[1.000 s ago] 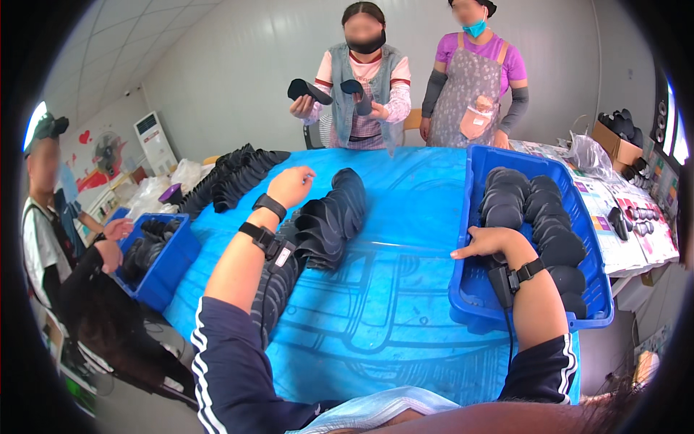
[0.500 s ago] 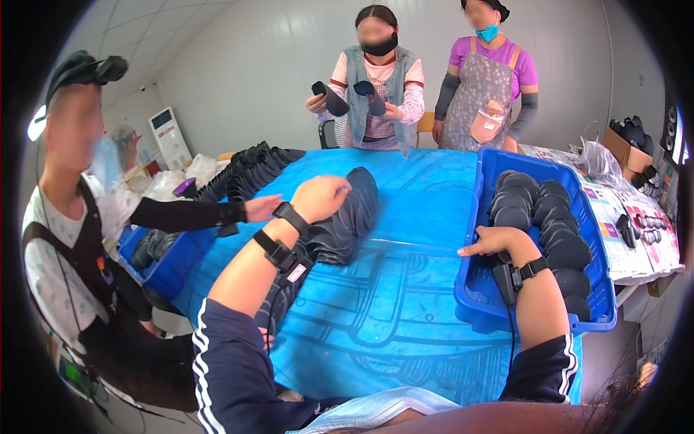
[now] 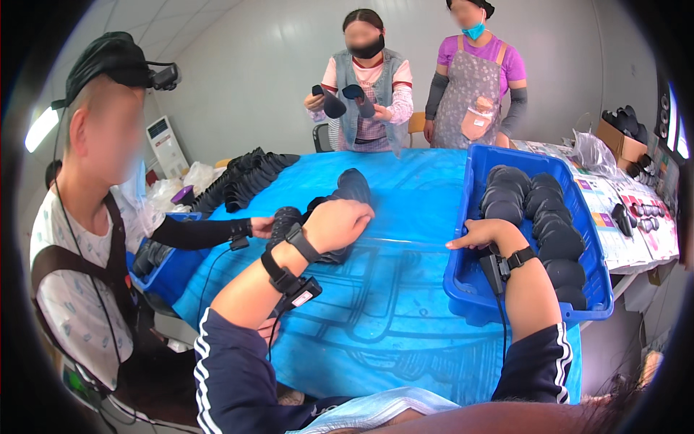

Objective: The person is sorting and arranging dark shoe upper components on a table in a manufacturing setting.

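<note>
My left hand (image 3: 340, 227), its fingers curled, is over a row of nested dark curved pads (image 3: 352, 185) on the blue-covered table (image 3: 405, 289). Whatever lies under those fingers is hidden. At the right, my right hand (image 3: 486, 236) grips the left rim of a blue plastic basket (image 3: 454, 289). Its thumb stretches across the rim while the other fingers go down inside, mostly out of sight. Rows of dark rounded pads (image 3: 555, 239) fill much of the basket. Each wrist wears a strapped-on device with a cable.
At the left, a co-worker's hand (image 3: 262, 227) touches dark pads (image 3: 286, 219) beside my left wrist. Another blue basket (image 3: 173, 278) stands by them. A long dark stack (image 3: 249, 173) lies at the back left. Across the table, a person holds two dark pads (image 3: 334, 105); another stands alongside.
My left hand has come nearer and slightly right along the pads. Pads beneath my left forearm have gone from there, and the co-worker's hand now touches pads. My right hand stays on the basket.
</note>
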